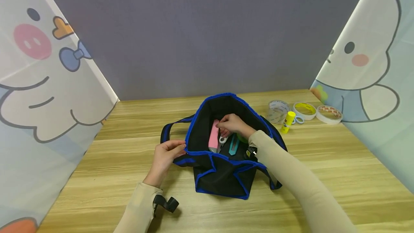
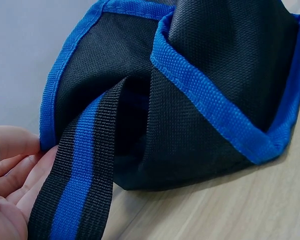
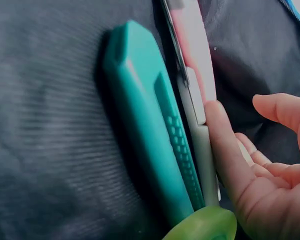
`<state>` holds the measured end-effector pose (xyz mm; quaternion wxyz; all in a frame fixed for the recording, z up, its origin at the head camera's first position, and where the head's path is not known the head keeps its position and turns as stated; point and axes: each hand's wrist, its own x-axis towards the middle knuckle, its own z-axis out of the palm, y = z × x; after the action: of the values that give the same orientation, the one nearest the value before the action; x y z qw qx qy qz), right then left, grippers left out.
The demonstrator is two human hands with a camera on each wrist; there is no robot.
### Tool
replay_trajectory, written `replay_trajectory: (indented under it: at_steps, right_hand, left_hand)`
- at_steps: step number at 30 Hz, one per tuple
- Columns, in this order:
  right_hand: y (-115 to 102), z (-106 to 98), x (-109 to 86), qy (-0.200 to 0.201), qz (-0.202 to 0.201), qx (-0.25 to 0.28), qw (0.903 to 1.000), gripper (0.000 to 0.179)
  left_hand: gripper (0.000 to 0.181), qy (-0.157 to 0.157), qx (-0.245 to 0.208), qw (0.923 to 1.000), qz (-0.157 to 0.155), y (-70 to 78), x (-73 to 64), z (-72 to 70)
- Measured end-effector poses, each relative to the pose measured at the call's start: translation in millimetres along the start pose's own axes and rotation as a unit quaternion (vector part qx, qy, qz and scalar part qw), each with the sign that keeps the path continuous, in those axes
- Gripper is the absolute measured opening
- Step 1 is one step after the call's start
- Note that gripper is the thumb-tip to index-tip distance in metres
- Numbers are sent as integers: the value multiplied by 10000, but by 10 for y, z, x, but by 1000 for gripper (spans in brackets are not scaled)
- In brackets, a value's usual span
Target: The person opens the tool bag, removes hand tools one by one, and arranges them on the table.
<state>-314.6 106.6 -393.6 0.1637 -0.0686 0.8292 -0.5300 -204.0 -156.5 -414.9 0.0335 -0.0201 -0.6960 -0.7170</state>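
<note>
Left fingers (image 2: 12,141) pinch the bag (image 1: 223,177); right fingers (image 3: 224,137), parted, empty, touch white tool (image 3: 205,160); teal cutter (image 3: 145,120) alongside, tapes (image 1: 330,120) outside

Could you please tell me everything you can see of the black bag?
The black bag looks like woven fabric, with bright blue edging and a blue stripe down its black strap. It sits on the wooden table, mouth open. The left hand pinches its rim; the right hand is inside, near a pink item and a teal cutter.

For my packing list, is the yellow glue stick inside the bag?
No, the yellow glue stick stands on the table, outside the bag.
</note>
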Motion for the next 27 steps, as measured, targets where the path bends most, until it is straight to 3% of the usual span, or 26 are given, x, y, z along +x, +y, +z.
replay_trajectory:
  at_steps: [3, 5, 12, 19, 22, 27]
  right_hand:
    - [-15, -2, 39, -93, 443, 480, 9978, 24]
    - [-28, -2, 68, -72, 633, 449, 9970, 25]
    - [-33, 59, 164, 132, 803, -552, 9952, 39]
    - [-87, 180, 228, 217, 581, -1747, 9827, 40]
    - [-94, 195, 245, 254, 653, -1733, 9824, 36]
    - [-63, 161, 229, 93, 848, -1220, 9889, 31]
  left_hand:
    - [18, 10, 2, 10000, 18, 2, 4, -2]
    - [17, 17, 14, 10000, -1, -3, 8, -4]
    - [17, 11, 32, 10000, -79, -16, 2, 14]
    - [18, 26, 7, 10000, -49, -23, 6, 22]
    - [18, 28, 2, 10000, -31, -19, 8, 23]
    - [17, 19, 8, 10000, -88, -30, 7, 22]
